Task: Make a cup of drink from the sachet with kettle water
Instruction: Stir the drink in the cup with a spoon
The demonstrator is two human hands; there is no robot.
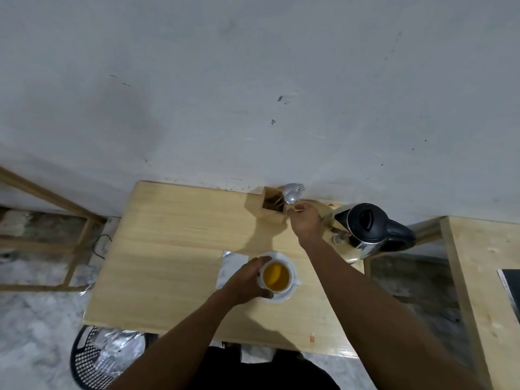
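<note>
A white cup [292, 273] of amber drink stands on a white saucer [282, 298] near the middle of the wooden table [168, 263]. My left hand [247, 281] is wrapped around the cup's left side. My right hand [305, 220] reaches to the back of the table, beside a wooden cutlery holder [271, 205] with metal spoons [292, 197] sticking up. Its fingers pinch a small tan item [298, 210]; I cannot tell what it is. A black and steel kettle [365, 228] stands just right of that hand. Silver sachet foil [233, 266] lies left of the cup.
The table stands against a white wall [253, 94]. A second wooden table [478, 277] is at the right, across a gap. A wooden frame [56, 220] stands at the left. On the floor at the lower left, a black mesh basket [90, 358] holds foil. A small red scrap [311, 339] lies near the table's front edge.
</note>
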